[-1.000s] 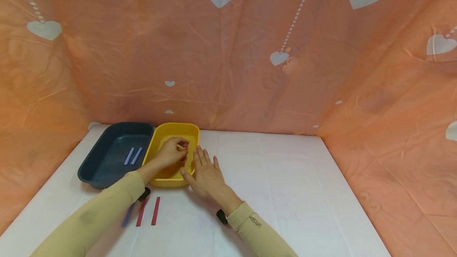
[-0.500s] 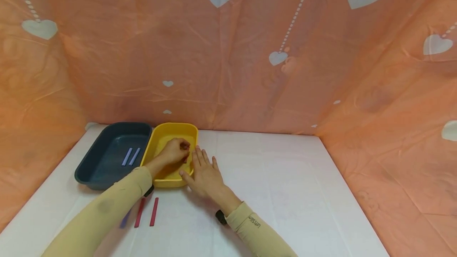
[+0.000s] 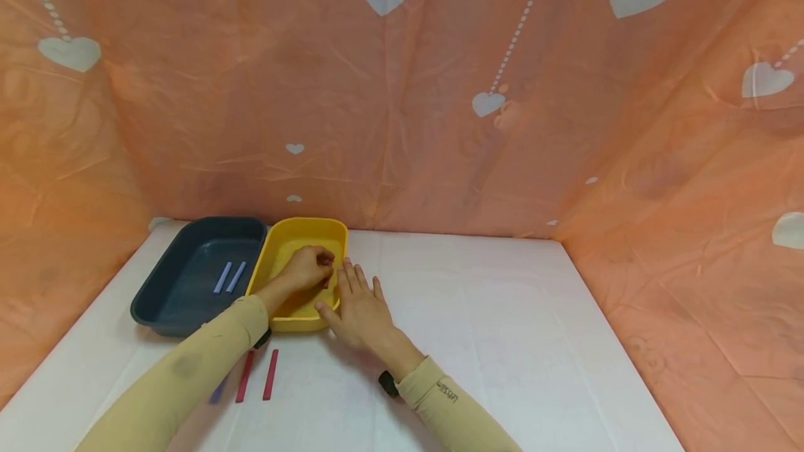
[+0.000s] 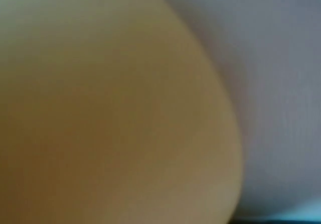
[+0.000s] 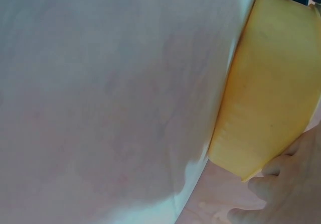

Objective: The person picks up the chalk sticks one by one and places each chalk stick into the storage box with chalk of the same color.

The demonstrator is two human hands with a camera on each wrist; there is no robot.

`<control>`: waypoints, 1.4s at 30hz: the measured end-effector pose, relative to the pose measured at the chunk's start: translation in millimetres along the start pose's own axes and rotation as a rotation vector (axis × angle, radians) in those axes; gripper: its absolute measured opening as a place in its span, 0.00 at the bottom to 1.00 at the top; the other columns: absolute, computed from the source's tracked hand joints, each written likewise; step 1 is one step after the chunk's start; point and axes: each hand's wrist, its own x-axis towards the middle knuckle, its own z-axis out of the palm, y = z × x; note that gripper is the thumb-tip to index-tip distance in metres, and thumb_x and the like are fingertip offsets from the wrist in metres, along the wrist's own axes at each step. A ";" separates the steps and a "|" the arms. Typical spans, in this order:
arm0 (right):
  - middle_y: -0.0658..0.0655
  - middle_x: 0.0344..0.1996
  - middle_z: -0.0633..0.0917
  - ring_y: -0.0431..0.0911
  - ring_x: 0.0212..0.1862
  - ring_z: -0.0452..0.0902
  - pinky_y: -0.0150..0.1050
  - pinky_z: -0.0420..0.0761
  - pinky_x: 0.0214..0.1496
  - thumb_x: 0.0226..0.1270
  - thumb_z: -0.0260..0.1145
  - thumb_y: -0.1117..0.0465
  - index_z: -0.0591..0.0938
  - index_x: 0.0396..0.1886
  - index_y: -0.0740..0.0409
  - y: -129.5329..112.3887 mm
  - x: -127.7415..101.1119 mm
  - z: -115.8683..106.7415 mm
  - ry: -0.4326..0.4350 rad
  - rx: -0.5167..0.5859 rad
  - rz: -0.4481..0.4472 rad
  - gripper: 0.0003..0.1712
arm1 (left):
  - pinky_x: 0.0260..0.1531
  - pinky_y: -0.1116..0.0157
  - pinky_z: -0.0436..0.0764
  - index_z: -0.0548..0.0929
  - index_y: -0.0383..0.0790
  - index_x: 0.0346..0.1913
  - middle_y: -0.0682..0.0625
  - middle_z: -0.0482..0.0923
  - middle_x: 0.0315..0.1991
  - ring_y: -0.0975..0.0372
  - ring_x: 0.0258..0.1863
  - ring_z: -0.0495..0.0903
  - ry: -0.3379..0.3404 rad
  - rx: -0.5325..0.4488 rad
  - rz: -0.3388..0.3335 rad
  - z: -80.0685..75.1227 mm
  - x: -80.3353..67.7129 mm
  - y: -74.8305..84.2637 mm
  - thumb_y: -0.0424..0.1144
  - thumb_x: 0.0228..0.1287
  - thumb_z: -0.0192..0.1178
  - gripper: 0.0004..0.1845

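Observation:
Inside the yellow tray [image 3: 300, 324], my left hand [image 3: 306, 268] reaches down with curled fingers near the right wall. It pinches a small reddish stick [image 3: 326, 283], mostly hidden by the fingers. My right hand [image 3: 363, 311] lies with straight, spread fingers along the tray's right rim, fingertips right at the edge. From the right wrist view, the tray's outer side [image 5: 271, 83] shows, with the right fingers at its rim. The left wrist view is blurred and filled by a tan surface close to the lens.
Left of the yellow tray stands a dark blue tray [image 3: 182, 291] holding two light purple sticks [image 3: 229, 277]. In front of the trays, two red sticks [image 3: 271, 374] and a blue stick [image 3: 218, 390] lie on the white table [image 3: 502, 340], partly under the left forearm. An orange curtain hangs behind.
My left forearm has shifted slightly to the right, and the reddish stick is now more covered by the fingers. The right hand stays at the rim.

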 end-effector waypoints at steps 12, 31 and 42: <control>0.58 0.84 0.52 0.53 0.83 0.48 0.60 0.54 0.80 0.81 0.44 0.33 0.55 0.84 0.60 -1.8 -0.2 3.1 0.022 -0.011 -0.008 0.47 | 0.56 0.48 0.82 0.79 0.22 0.61 0.31 0.83 0.50 0.43 0.48 0.84 0.058 0.020 0.056 -6.8 -10.8 1.5 0.32 0.71 0.62 0.20; 0.58 0.84 0.51 0.53 0.83 0.48 0.61 0.54 0.80 0.81 0.45 0.33 0.52 0.84 0.60 -1.3 -0.3 -0.1 0.022 0.013 -0.007 0.47 | 0.39 0.62 0.88 0.75 0.25 0.66 0.30 0.77 0.57 0.48 0.44 0.85 0.099 -0.186 0.101 -24.3 -59.7 11.7 0.28 0.72 0.61 0.22; 0.59 0.84 0.50 0.55 0.83 0.48 0.61 0.53 0.80 0.81 0.43 0.32 0.52 0.84 0.61 0.3 -0.7 -1.5 0.021 0.028 -0.017 0.48 | 0.36 0.72 0.83 0.80 0.32 0.65 0.34 0.81 0.56 0.47 0.48 0.84 0.219 -0.127 0.123 -39.3 -98.1 18.0 0.30 0.71 0.65 0.21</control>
